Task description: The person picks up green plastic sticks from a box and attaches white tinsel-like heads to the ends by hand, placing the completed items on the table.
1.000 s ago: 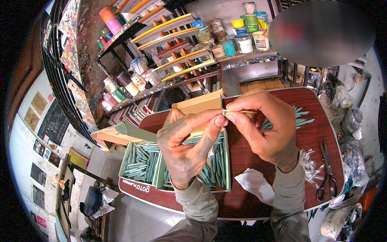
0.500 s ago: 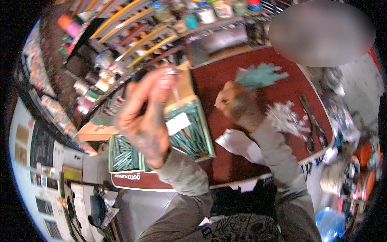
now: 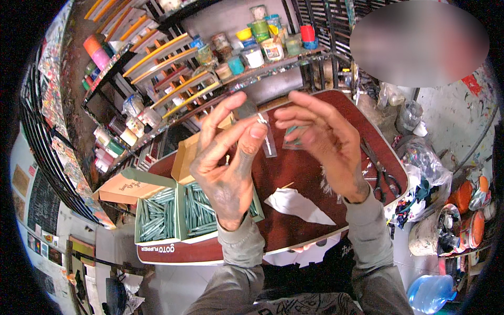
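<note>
Raised over the table, my left hand [image 3: 226, 163] pinches a small clear plastic sleeve [image 3: 271, 147] between thumb and forefinger; a thin white strip shows at its top. My right hand [image 3: 331, 144] is held up beside it, fingers apart and nothing seen in them. Behind my left hand, two pale green boxes with brown flaps are filled with slim grey-green sticks: a left box [image 3: 137, 223] and a right box [image 3: 181, 210], partly covered by the hand. My right hand hides most of a teal pile and a heap of white strips.
On the dark red table [image 3: 273, 228] lie a white paper piece [image 3: 302, 205] and black-handled scissors [image 3: 386, 181]. A shelf with paint jars [image 3: 254, 56] runs along the back. Orange-lidded buckets [image 3: 471, 228] and a blue water jug [image 3: 430, 294] stand at the right.
My right hand has risen from the table beside the teal pile to a place facing my left hand, and its fingers have spread. The view has shifted, and the sleeve now shows clearly.
</note>
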A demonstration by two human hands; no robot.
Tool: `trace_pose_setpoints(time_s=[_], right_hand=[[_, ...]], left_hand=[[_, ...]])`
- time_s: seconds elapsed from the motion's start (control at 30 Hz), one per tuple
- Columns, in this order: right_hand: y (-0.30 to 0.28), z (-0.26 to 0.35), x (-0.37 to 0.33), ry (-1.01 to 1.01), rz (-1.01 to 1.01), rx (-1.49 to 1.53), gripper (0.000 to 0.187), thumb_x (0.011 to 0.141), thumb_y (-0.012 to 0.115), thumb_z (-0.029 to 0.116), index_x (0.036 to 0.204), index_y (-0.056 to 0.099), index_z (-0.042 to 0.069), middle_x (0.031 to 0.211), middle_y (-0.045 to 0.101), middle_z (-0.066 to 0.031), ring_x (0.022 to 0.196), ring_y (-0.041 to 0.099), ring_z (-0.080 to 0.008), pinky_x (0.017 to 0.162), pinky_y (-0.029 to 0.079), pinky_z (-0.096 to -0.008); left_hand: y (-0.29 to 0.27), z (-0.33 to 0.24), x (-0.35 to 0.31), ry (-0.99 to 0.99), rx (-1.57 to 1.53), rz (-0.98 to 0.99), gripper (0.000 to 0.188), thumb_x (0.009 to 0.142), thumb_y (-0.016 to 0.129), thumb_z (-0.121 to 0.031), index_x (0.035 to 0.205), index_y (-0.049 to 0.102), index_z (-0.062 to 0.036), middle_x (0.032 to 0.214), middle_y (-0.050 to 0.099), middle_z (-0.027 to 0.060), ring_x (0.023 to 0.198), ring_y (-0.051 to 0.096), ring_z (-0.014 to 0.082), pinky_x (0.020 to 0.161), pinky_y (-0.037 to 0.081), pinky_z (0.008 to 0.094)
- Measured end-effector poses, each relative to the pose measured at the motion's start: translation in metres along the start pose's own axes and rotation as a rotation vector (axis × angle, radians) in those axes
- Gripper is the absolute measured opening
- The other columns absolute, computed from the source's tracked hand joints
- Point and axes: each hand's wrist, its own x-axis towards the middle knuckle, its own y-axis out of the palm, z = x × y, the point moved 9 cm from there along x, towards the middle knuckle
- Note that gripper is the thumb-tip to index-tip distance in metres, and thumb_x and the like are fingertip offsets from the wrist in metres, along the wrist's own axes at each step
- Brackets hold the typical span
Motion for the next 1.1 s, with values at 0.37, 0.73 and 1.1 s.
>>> trace_pose_setpoints(time_s=[0.37,0.73,1.1], right_hand=[[0.003,0.052,-0.019,-0.181,-0.055,-0.262,0.022,0.085,0.073,0.003,0.107,0.071,-0.001,0.102,0.069,-0.011,0.087,0.065,-0.0115,0.072,0.051,-0.0217],[0.019,0.099,-0.059,-0.36,-0.098,-0.396,0.01,0.085,0.068,-0.001,0.096,0.068,-0.002,0.1,0.068,-0.014,0.093,0.065,-0.0195,0.079,0.053,-0.0301],[-0.027,0.132,-0.084,-0.224,-0.194,-0.213,0.012,0.098,0.056,0.006,0.106,0.053,-0.001,0.101,0.068,-0.017,0.088,0.065,-0.0201,0.082,0.054,-0.0329]], left_hand=[[0.019,-0.041,-0.023,0.269,0.104,-0.013,0.014,0.081,0.077,-0.013,0.093,0.077,-0.0065,0.102,0.07,0.0066,0.089,0.062,0.0151,0.072,0.045,0.0271],[0.008,-0.084,-0.058,0.232,0.178,0.077,0.025,0.08,0.078,-0.013,0.104,0.074,-0.0077,0.099,0.072,0.0064,0.079,0.062,0.0157,0.068,0.044,0.0276],[0.121,0.013,-0.287,-0.515,-0.353,0.561,0.03,0.094,0.065,-0.022,0.118,0.064,-0.0055,0.106,0.068,0.0088,0.093,0.063,0.0184,0.081,0.048,0.0329]])
